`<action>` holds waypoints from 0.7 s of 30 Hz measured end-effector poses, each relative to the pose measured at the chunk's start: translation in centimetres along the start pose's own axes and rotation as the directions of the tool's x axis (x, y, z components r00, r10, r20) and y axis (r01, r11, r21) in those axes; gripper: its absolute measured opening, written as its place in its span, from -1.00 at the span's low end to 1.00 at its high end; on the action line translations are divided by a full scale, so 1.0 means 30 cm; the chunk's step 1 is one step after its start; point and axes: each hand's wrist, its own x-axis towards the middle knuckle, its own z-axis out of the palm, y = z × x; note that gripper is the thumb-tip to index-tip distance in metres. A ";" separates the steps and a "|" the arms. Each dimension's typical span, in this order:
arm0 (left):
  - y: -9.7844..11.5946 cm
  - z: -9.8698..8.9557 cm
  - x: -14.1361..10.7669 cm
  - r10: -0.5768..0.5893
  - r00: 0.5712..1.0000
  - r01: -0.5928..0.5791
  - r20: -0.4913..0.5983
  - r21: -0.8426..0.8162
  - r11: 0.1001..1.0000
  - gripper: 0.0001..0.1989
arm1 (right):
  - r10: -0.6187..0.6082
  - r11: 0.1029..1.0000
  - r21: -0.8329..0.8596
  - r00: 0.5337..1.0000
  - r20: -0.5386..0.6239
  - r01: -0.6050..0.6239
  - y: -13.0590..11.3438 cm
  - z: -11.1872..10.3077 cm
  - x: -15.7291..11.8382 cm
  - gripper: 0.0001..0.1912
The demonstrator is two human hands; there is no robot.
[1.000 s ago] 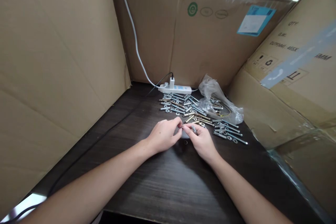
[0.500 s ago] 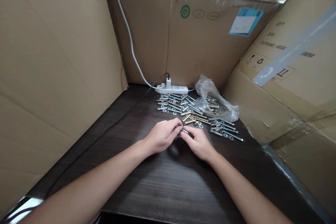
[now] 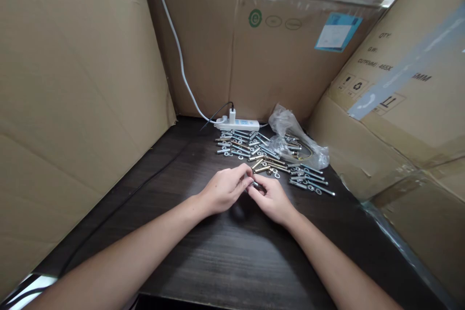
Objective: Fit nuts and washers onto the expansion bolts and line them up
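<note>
Over the dark table, my left hand [image 3: 228, 188] and my right hand [image 3: 271, 198] meet, fingertips nearly touching. Both are closed in a pinch around a small silver metal bolt [image 3: 256, 184]. Fingers cover most of it, so its ends and any smaller piece on it are hidden. Just beyond the hands lie brass-coloured bolts and sleeves [image 3: 262, 169], with a flat washer [image 3: 277, 176] close by. Silver bolts [image 3: 319, 181] with washers are spread to the right of my right hand.
Behind the loose hardware sits a white power strip [image 3: 240, 125] with a charger plugged in. A clear plastic bag [image 3: 290, 131] rests at the back right. A black cable [image 3: 145, 178] crosses the table [image 3: 203, 261] at left. Cardboard walls [image 3: 90, 82] enclose three sides.
My right hand's fingers have moved slightly left, closer to the left hand, and less of the bolt shows between them. The left hand has barely moved.
</note>
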 end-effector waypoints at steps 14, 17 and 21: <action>0.005 0.005 -0.007 0.005 1.000 -0.005 -0.016 0.000 1.000 -0.84 | -0.021 0.997 0.073 0.998 -0.053 0.025 0.004 -0.043 0.008 -0.84; -0.007 0.016 -0.007 0.000 0.999 -0.004 0.045 0.074 0.997 -0.84 | 0.000 0.999 0.034 0.992 -0.122 0.004 0.020 -0.068 0.013 -0.85; -0.024 0.038 -0.004 0.061 0.990 -0.086 0.124 0.209 0.974 -0.88 | 0.026 0.999 0.022 0.987 -0.156 -0.023 0.031 -0.074 0.013 -0.83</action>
